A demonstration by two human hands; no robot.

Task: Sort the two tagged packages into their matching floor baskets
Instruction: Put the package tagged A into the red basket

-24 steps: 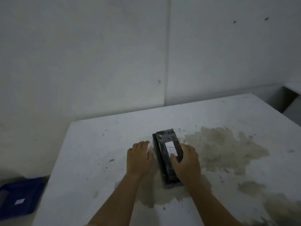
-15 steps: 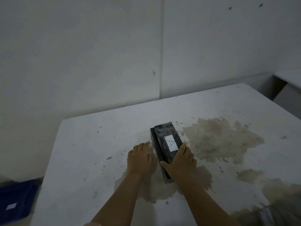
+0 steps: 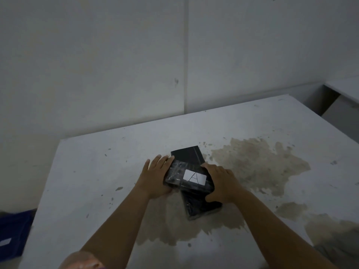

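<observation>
Two black wrapped packages are stacked on the white table [image 3: 97,171]. The top package [image 3: 178,178] carries a white tag marked "A" and lies turned crosswise over the lower package [image 3: 196,206], which stretches away from me under it. My left hand [image 3: 155,177] grips the top package's left end. My right hand [image 3: 219,183] holds its right end, thumb at the near edge. The lower package's tag is hidden. A blue floor basket [image 3: 13,235] with a white label shows at the lower left, beside the table.
A large brown stain [image 3: 258,162] spreads over the table to the right of the packages and under them. A grey wall stands close behind the table. Another white surface [image 3: 343,88] sits at the far right, with a gap between.
The top package has been turned from lengthwise to crosswise over the lower one. My left hand went from flat on the table to gripping its end; my right hand shifted to the other end.
</observation>
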